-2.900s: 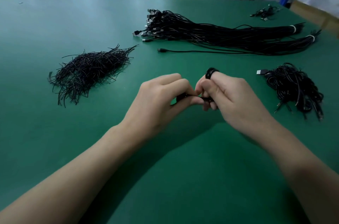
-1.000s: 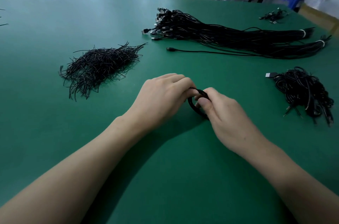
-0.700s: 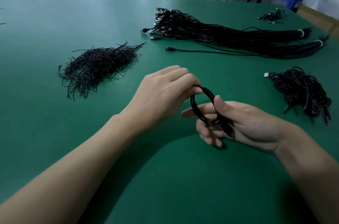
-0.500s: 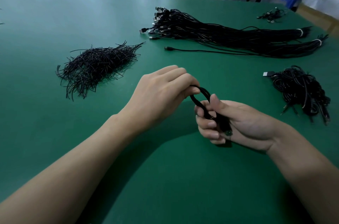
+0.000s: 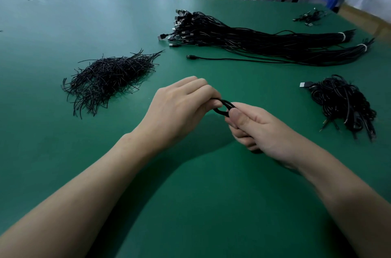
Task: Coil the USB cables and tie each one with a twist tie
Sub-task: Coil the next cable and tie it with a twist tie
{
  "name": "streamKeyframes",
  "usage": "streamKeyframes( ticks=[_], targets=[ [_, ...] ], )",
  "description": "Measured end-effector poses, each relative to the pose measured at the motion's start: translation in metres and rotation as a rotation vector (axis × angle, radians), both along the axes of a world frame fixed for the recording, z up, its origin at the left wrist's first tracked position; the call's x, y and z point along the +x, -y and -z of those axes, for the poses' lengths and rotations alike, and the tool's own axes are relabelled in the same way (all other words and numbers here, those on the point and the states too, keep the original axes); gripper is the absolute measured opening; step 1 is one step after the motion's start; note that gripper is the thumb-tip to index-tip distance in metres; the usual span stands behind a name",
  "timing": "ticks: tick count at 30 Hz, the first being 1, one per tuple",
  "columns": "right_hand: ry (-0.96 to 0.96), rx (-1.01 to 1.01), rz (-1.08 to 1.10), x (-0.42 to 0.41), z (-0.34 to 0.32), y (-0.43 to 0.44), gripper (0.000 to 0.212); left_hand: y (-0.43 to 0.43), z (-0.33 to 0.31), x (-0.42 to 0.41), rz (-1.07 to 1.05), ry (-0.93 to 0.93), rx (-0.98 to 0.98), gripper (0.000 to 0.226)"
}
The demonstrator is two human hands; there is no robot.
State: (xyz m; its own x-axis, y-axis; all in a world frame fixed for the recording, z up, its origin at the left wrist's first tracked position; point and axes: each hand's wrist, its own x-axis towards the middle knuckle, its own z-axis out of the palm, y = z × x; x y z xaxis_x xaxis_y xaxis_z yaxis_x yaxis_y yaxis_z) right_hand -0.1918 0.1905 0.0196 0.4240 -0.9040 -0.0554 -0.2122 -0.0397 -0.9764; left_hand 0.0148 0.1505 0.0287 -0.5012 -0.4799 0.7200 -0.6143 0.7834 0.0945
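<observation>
Head view: fingers of left hand and right hand pinch coiled cable.

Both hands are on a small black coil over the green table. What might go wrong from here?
1. The coiled cable shows only as a short loop between the left hand and right hand; if either grip loosens, it may spring open.
2. No tie shows on it; the twist tie pile lies away to the left, so fetching one would likely leave one hand holding the coil.
</observation>
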Motion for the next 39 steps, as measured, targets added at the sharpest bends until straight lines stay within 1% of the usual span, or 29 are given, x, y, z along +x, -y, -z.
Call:
streamKeyframes(
  ticks=[3, 4, 5, 6, 8, 9, 11, 13, 15, 17, 19, 22, 24, 26, 30, 33, 35, 37, 38, 39],
  targets=[
    [-0.341, -0.293, 0.107, 0.001, 0.003, 0.001, 0.042, 0.003, 0.003, 0.003, 0.035, 0.070, 0.085, 0.030],
    [-0.414, -0.337, 0.147, 0.001, 0.005, 0.001, 0.042, 0.005, 0.004, 0.003, 0.022, 0.116, 0.060, 0.029],
    [-0.437, -0.338, 0.179, 0.001, 0.005, 0.002, 0.041, 0.006, 0.004, 0.004, -0.011, 0.176, -0.001, 0.026],
    [-0.426, -0.311, 0.201, 0.001, 0.006, 0.003, 0.040, 0.008, 0.005, 0.003, -0.053, 0.238, -0.077, 0.027],
    [-0.331, -0.202, 0.216, 0.003, 0.006, 0.005, 0.038, 0.009, 0.004, 0.002, -0.086, 0.345, -0.199, 0.035],
    [-0.251, -0.134, 0.213, 0.003, 0.007, 0.005, 0.037, 0.008, 0.005, 0.000, -0.070, 0.389, -0.234, 0.038],
    [-0.078, 0.012, 0.186, 0.004, 0.005, 0.004, 0.034, 0.006, 0.006, -0.005, -0.028, 0.428, -0.248, 0.035],
    [-0.021, 0.099, 0.139, 0.004, 0.003, 0.001, 0.035, 0.004, 0.009, -0.008, -0.002, 0.413, -0.227, 0.030],
    [-0.058, 0.122, 0.094, 0.002, 0.001, 0.001, 0.037, 0.003, 0.009, -0.009, -0.012, 0.422, -0.200, 0.030],
    [-0.105, 0.095, 0.070, -0.001, 0.000, 0.001, 0.038, 0.003, 0.009, -0.008, -0.025, 0.427, -0.211, 0.028],
    [-0.249, -0.034, 0.064, -0.002, 0.000, 0.002, 0.038, 0.003, 0.009, -0.006, -0.036, 0.412, -0.222, 0.027],
    [-0.614, -0.298, 0.060, -0.005, 0.000, 0.001, 0.039, 0.003, 0.011, -0.005, -0.030, 0.414, -0.160, 0.027],
    [-0.798, -0.414, 0.051, -0.007, -0.002, 0.001, 0.038, 0.004, 0.011, -0.005, -0.015, 0.409, -0.093, 0.028],
    [-0.894, -0.512, 0.051, -0.007, -0.004, 0.001, 0.037, 0.005, 0.010, -0.004, 0.002, 0.398, -0.025, 0.030],
    [-1.053, -0.632, 0.024, -0.004, -0.010, 0.003, 0.035, 0.004, 0.005, -0.001, 0.032, 0.380, 0.196, 0.049],
    [-1.120, -0.646, 0.008, -0.001, -0.012, 0.002, 0.036, 0.005, 0.005, 0.002, 0.047, 0.351, 0.308, 0.046],
    [-1.140, -0.647, 0.016, -0.001, -0.012, 0.002, 0.035, 0.005, 0.006, 0.003, 0.033, 0.342, 0.304, 0.044],
    [-1.140, -0.630, 0.039, -0.002, -0.010, 0.001, 0.036, 0.005, 0.008, 0.001, -0.001, 0.375, 0.242, 0.044],
    [-1.097, -0.592, 0.067, -0.003, -0.009, 0.001, 0.036, 0.005, 0.010, 0.000, -0.018, 0.381, 0.214, 0.043],
    [-0.992, -0.537, 0.115, -0.005, -0.008, 0.002, 0.034, 0.005, 0.011, 0.000, -0.036, 0.359, 0.197, 0.041]
  ],
)
